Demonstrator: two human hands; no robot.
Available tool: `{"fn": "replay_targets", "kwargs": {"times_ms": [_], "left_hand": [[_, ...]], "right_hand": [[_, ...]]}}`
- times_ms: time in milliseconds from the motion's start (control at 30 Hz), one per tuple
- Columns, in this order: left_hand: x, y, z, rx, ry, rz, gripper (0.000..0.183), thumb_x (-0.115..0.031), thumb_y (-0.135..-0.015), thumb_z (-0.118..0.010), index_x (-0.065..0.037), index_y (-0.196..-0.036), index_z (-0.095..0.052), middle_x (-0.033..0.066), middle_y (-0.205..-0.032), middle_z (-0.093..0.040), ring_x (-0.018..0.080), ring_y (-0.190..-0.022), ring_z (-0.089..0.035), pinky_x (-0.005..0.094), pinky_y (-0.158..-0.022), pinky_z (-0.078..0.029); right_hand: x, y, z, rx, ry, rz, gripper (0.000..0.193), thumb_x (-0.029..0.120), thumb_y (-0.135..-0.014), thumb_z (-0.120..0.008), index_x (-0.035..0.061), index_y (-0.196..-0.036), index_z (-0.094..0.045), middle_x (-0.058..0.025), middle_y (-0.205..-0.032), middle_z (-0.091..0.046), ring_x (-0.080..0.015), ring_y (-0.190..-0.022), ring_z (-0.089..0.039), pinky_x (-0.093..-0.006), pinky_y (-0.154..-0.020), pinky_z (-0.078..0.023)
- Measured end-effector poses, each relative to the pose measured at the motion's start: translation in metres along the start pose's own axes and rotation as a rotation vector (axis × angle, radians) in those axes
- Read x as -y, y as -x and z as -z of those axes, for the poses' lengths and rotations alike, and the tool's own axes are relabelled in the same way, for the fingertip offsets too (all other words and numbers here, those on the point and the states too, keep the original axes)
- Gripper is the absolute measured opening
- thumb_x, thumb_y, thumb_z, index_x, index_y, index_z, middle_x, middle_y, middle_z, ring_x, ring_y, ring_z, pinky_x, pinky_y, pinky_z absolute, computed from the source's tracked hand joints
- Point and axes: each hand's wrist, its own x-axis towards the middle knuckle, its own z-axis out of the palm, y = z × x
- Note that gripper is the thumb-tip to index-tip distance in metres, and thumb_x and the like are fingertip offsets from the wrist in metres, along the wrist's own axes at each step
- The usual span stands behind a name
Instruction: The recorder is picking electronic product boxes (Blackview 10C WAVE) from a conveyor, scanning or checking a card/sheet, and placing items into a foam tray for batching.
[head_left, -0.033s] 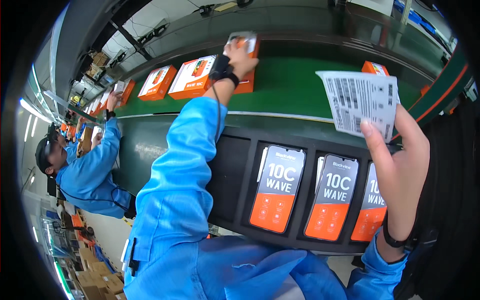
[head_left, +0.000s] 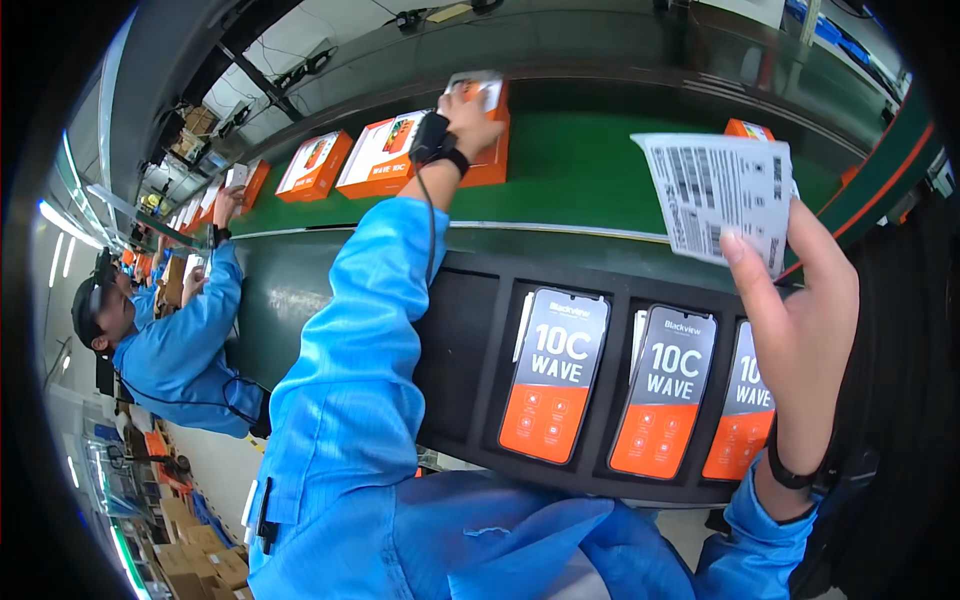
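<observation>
My left hand [head_left: 468, 125] reaches across to the green belt, its fingers curled over the upper part of an orange and white phone box [head_left: 490, 165]. That hand and wrist hide much of the box. In my right hand [head_left: 800, 320] is a white sheet of barcode labels [head_left: 715, 195], pinched between thumb and fingers and held up over the belt's near edge. Below it, a black compartment tray [head_left: 455, 350] carries a phone [head_left: 555, 375] with a grey and orange front, a second phone [head_left: 665, 390] and a third phone [head_left: 740, 410] partly covered by my right hand.
On the green belt [head_left: 590, 170], left of my left hand, stand a larger box [head_left: 375, 165] and a smaller box [head_left: 315, 165]. Another box [head_left: 750, 130] shows behind the label sheet. A co-worker in a blue jacket [head_left: 180, 340] works at the left.
My left hand and the phone box under it have shifted slightly left and toward me. The label sheet in my right hand has moved a little left and up.
</observation>
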Motion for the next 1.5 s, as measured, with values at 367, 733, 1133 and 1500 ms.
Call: {"fn": "replay_targets", "kwargs": {"times_ms": [367, 733, 1133, 1500], "left_hand": [[0.007, -0.003, -0.014, 0.207, 0.217, -0.008, 0.072, -0.041, -0.07, -0.062, -0.015, -0.135, -0.051, 0.0235, -0.143, -0.038, 0.045, -0.129, -0.034, 0.0492, -0.108, -0.027], [-0.03, 0.004, 0.003, 0.237, 0.199, 0.065, 0.066, -0.033, -0.071, -0.06, -0.007, -0.131, -0.053, 0.025, -0.145, -0.035, 0.0453, -0.133, -0.029, 0.048, -0.11, -0.021], [-0.085, 0.019, -0.056, 0.329, 0.179, 0.083, 0.088, -0.028, -0.068, -0.064, -0.015, -0.147, -0.028, 0.0262, -0.149, -0.017, 0.057, -0.13, -0.026, 0.0532, -0.105, -0.035], [-0.031, 0.011, -0.021, 0.661, 1.465, 0.856, 0.039, -0.02, -0.09, -0.048, -0.003, -0.125, -0.048, 0.0158, -0.125, -0.054, 0.0338, -0.128, -0.038, 0.0574, -0.104, -0.03]], "right_hand": [[-0.008, -0.008, -0.007, 0.025, 0.015, -0.002, 0.023, 0.008, -0.086, -0.065, -0.0076, -0.103, -0.062, -0.0134, -0.093, -0.069, -0.0139, -0.085, -0.063, -0.0266, -0.077, -0.048], [-0.021, -0.006, -0.019, 0.061, 0.072, -0.034, 0.024, 0.007, -0.085, -0.067, -0.0074, -0.103, -0.061, -0.0136, -0.092, -0.068, -0.0159, -0.082, -0.063, -0.0266, -0.075, -0.048], [-0.034, -0.007, -0.009, 0.137, 0.127, -0.039, 0.027, 0.01, -0.09, -0.062, -0.0074, -0.11, -0.058, -0.0118, -0.089, -0.066, -0.0117, -0.082, -0.061, -0.0234, -0.074, -0.047], [-0.11, -0.081, -0.05, 0.361, -0.309, -0.237, 0.021, 0.015, -0.091, -0.059, -0.003, -0.102, -0.06, -0.0004, -0.08, -0.062, -0.0047, -0.071, -0.051, -0.0208, -0.063, -0.04]]}}
